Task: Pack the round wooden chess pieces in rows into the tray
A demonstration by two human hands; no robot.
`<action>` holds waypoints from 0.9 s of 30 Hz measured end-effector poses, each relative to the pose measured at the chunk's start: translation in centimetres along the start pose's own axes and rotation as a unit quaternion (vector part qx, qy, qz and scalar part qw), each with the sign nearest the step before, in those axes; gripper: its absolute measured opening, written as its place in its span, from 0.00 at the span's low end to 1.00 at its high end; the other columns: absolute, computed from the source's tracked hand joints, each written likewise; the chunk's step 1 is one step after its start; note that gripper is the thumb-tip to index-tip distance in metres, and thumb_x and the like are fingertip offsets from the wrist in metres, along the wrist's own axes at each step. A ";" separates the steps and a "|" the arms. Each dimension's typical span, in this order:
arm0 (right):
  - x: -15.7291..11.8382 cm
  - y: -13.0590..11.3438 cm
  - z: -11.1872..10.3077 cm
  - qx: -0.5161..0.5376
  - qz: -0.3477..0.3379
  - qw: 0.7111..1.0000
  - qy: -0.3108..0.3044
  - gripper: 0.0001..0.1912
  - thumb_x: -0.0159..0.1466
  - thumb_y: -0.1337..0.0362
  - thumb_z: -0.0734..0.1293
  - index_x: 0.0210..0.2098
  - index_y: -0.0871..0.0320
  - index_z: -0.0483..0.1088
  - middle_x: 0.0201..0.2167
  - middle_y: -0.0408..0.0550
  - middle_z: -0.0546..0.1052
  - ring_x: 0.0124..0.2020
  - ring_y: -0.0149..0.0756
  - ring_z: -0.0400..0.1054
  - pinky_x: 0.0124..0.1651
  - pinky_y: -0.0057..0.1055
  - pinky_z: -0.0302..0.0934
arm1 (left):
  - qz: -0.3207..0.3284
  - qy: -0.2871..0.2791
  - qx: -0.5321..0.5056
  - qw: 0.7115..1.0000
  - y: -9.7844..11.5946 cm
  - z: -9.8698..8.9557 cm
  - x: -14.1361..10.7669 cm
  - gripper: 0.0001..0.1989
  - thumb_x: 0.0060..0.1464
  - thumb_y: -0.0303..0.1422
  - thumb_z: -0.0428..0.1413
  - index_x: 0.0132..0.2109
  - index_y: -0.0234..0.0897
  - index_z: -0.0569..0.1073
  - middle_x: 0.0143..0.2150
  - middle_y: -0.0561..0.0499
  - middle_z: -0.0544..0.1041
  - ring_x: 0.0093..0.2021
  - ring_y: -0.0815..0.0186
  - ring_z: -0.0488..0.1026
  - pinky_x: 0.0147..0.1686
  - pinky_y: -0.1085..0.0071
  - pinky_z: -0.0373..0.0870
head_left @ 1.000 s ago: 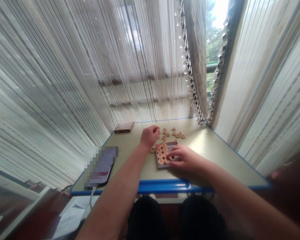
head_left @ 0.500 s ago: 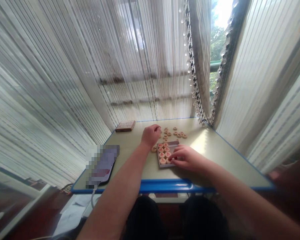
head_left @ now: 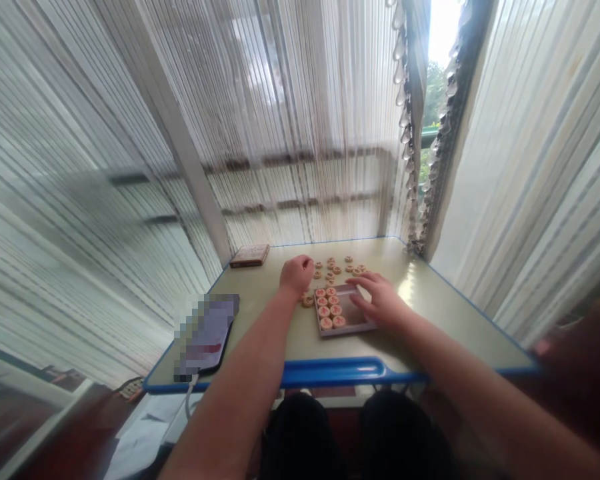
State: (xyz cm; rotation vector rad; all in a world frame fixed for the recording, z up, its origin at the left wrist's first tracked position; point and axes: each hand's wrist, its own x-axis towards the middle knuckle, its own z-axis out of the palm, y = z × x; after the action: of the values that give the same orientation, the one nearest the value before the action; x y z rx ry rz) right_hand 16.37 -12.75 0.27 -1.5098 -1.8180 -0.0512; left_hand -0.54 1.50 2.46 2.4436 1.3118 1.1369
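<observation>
In the head view a shallow box (head_left: pixel 349 329) holds two columns of round xiangqi pieces (head_left: pixel 335 310) with red characters along its left side. The bare right part of its floor shows. My right hand (head_left: pixel 380 301) hovers over the box's right side, fingers spread, nothing seen between them. Beyond the box's left corner, my left hand (head_left: pixel 296 275) is closed with its fingers curled; whatever is inside it is hidden. Loose xiangqi pieces (head_left: pixel 337 270) lie scattered behind the box, close to both hands. Another loose piece (head_left: pixel 308 301) rests against the box's left side.
A flat closed box (head_left: pixel 250 255) lies at the table's back left corner. On the left, a phone or tablet (head_left: pixel 215 333), partly pixelated, has a white cable (head_left: pixel 189 397) running off the front edge. The table (head_left: pixel 460 333) has a blue rim, and string curtains (head_left: pixel 300 133) hang behind it.
My right hand has lifted off the front piece in the second column and moved back and right, its fingers spreading. My left hand stays closed and has shifted slightly left.
</observation>
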 end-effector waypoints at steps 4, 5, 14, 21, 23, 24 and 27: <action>0.6 1.6 1.6 -0.034 0.028 0.999 -0.015 0.20 0.59 0.62 0.60 0.50 0.59 0.67 0.49 0.53 0.70 0.52 0.45 0.59 0.55 0.45 0.53 | -0.002 -0.007 0.016 1.000 -0.3 0.2 0.0 0.11 0.51 0.33 0.48 0.32 0.36 0.76 0.29 0.47 0.77 0.30 0.66 0.71 0.33 0.72 0.64; 0.7 1.8 1.8 -0.029 0.026 0.999 -0.029 0.19 0.58 0.64 0.60 0.48 0.60 0.68 0.48 0.53 0.71 0.51 0.44 0.60 0.55 0.44 0.53 | -0.002 -0.008 0.022 1.000 -0.3 0.2 0.0 0.12 0.51 0.33 0.48 0.33 0.36 0.76 0.29 0.47 0.77 0.30 0.65 0.71 0.33 0.72 0.64; 0.6 1.8 0.8 -0.002 0.005 0.998 -0.063 0.23 0.48 0.76 0.60 0.41 0.58 0.72 0.43 0.48 0.75 0.45 0.42 0.65 0.51 0.38 0.59 | -0.001 -0.051 0.068 0.996 -0.5 0.5 0.0 0.13 0.53 0.34 0.47 0.36 0.36 0.76 0.33 0.45 0.77 0.35 0.62 0.72 0.38 0.69 0.65; 0.4 1.2 -0.1 0.007 0.009 0.995 -0.100 0.21 0.48 0.75 0.60 0.40 0.58 0.72 0.39 0.49 0.75 0.42 0.41 0.66 0.46 0.36 0.62 | 0.015 -0.153 0.052 0.987 -1.3 1.7 0.3 0.19 0.57 0.36 0.42 0.50 0.37 0.70 0.54 0.45 0.70 0.55 0.61 0.63 0.56 0.65 0.53; 0.4 1.1 -0.2 0.012 0.015 0.995 -0.096 0.18 0.51 0.72 0.60 0.41 0.59 0.72 0.40 0.50 0.75 0.42 0.41 0.66 0.46 0.36 0.61 | -0.001 -0.184 0.036 0.982 -1.4 1.8 0.2 0.20 0.57 0.39 0.41 0.51 0.38 0.69 0.55 0.46 0.68 0.56 0.60 0.62 0.57 0.64 0.52; 0.5 1.1 -0.2 0.013 0.017 0.996 -0.087 0.17 0.53 0.71 0.60 0.41 0.59 0.72 0.41 0.50 0.75 0.43 0.41 0.66 0.47 0.36 0.61 | -0.014 -0.193 0.031 0.981 -1.5 1.9 0.2 0.21 0.57 0.41 0.41 0.51 0.39 0.69 0.56 0.46 0.67 0.57 0.59 0.61 0.57 0.63 0.52; 0.8 1.8 0.1 -0.003 0.024 0.998 -0.049 0.17 0.59 0.66 0.57 0.44 0.60 0.70 0.45 0.52 0.73 0.48 0.41 0.64 0.52 0.39 0.57 | -0.038 -0.200 0.014 0.979 -1.5 2.2 0.1 0.22 0.57 0.42 0.40 0.52 0.39 0.69 0.57 0.46 0.66 0.58 0.58 0.60 0.57 0.60 0.52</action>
State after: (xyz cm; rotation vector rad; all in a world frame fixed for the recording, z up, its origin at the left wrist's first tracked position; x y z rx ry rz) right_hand 17.83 -11.50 -0.15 -1.5846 -1.8595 0.0417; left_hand -0.02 2.97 0.32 2.4460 1.2824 0.5678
